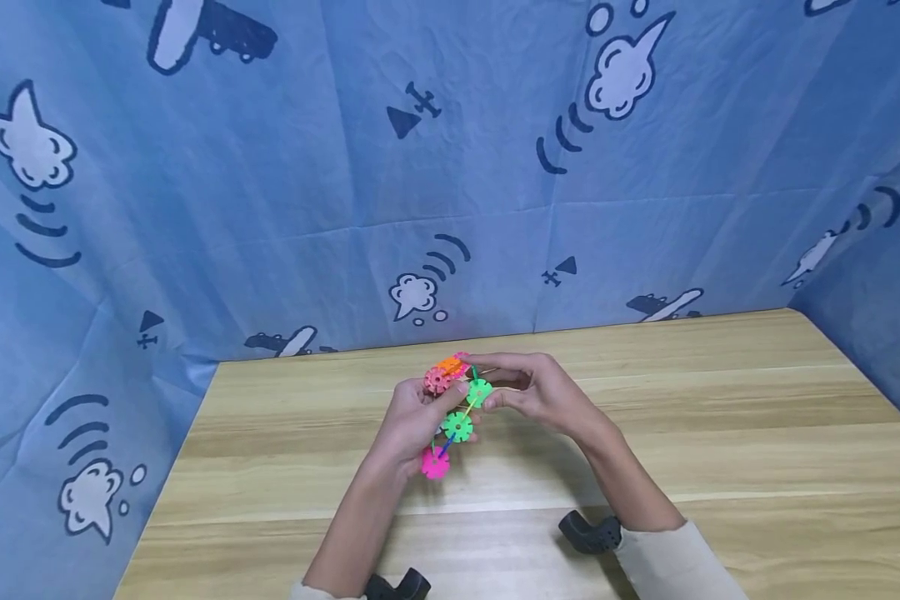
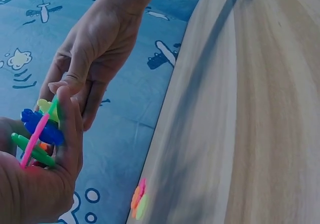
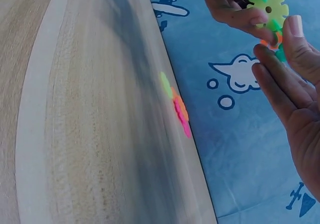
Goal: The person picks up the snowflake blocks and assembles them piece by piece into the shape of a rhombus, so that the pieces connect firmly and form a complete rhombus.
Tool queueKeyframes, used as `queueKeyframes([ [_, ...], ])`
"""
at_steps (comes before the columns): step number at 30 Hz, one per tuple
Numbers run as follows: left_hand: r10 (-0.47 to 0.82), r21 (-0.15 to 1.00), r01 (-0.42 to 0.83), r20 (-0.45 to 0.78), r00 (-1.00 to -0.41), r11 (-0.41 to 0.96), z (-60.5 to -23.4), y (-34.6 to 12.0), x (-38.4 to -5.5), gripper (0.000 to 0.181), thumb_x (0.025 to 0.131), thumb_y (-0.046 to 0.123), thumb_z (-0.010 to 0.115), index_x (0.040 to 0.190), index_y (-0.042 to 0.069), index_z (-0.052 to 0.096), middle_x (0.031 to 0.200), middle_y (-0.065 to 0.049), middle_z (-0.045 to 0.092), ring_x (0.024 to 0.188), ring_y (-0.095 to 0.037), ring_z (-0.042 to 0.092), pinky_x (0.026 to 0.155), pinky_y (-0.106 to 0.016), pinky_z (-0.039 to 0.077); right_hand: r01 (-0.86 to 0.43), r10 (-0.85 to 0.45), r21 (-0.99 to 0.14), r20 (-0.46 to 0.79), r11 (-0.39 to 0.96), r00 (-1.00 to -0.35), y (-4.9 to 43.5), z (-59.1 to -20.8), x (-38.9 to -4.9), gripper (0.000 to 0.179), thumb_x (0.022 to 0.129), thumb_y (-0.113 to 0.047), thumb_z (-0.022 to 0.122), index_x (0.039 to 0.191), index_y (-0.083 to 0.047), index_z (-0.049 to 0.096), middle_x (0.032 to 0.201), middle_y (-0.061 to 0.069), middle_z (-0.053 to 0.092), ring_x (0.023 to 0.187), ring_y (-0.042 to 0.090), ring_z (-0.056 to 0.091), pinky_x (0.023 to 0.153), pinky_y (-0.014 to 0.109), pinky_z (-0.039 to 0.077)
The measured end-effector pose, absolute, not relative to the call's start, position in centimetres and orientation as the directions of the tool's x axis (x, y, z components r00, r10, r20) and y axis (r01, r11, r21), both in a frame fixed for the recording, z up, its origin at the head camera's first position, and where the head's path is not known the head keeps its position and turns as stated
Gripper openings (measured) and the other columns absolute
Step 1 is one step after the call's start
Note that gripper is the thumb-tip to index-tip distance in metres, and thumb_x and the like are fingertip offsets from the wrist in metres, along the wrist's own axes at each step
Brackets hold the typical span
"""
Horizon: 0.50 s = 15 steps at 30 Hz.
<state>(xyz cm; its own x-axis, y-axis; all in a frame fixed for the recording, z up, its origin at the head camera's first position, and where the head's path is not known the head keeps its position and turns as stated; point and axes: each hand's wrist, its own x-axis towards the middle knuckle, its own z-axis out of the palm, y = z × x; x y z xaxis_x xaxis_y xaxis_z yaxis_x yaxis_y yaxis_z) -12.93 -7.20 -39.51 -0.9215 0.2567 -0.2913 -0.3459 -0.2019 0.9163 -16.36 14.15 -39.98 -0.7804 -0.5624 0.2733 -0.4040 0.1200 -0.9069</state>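
Head view: the left hand (image 1: pixel 412 414) and right hand (image 1: pixel 546 393) pinch one linked disc assembly (image 1: pixel 457 427) above the worktop (image 1: pixel 735 400); two green discs (image 1: pixel 479 393) face the camera. Left wrist view: one blue disc (image 2: pixel 47 130) shows broadly. Right wrist view: one green-orange-pink cluster (image 3: pixel 181 109) lies near the worktop's edge.

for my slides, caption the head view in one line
Left hand grips linked, notched, colourful discs above a wood-grain table; right hand touches them.

Left hand (image 2: pixel 50 181) holding coloured discs (image 2: pixel 42 127); right hand (image 2: pixel 95 53) just above; other discs (image 2: pixel 139 201) by table (image 2: pixel 210 108) edge.
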Motion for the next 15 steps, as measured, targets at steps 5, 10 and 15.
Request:
queueKeyframes([
  [5,0.275,0.905,-0.365,-0.302,-0.913,-0.217,-39.30,-7.29,-12.90,0.029,0.107,0.014,0.067,0.129,-0.006,0.067,0.079,-0.007,0.077,0.063,-0.015,0.075,0.065,-0.030,0.067,-0.396,-0.558,-0.912,0.275,0.106,-0.783,14.16,-39.97,-16.33,0.058,0.088,0.006,0.080,0.144,0.004,0.063,0.145,0.024,0.066,0.122,0.039,0.073,0.098,0.032,0.063],
  [10,0.281,0.896,-0.382,-0.316,-0.906,-0.225,-39.21,-7.38,-12.92,0.029,0.107,0.014,0.066,0.129,-0.005,0.068,0.078,-0.006,0.077,0.061,-0.014,0.074,0.064,-0.029,0.067,-0.401,-0.554,-0.909,0.276,0.115,-0.786,14.03,-39.87,-16.23,0.055,0.089,0.006,0.079,0.142,0.005,0.064,0.145,0.024,0.066,0.123,0.039,0.073,0.100,0.031,0.063],
  [15,0.278,0.895,-0.378,-0.311,-0.909,-0.235,-39.42,-7.37,-13.08,0.028,0.108,0.014,0.065,0.129,-0.005,0.066,0.078,-0.005,0.076,0.065,-0.013,0.074,0.063,-0.028,0.067,-0.425,-0.555,-0.894,0.282,0.144,-0.782,13.83,-39.73,-16.16,0.053,0.089,0.003,0.080,0.140,0.005,0.066,0.144,0.023,0.068,0.122,0.044,0.072,0.100,0.029,0.062],
])
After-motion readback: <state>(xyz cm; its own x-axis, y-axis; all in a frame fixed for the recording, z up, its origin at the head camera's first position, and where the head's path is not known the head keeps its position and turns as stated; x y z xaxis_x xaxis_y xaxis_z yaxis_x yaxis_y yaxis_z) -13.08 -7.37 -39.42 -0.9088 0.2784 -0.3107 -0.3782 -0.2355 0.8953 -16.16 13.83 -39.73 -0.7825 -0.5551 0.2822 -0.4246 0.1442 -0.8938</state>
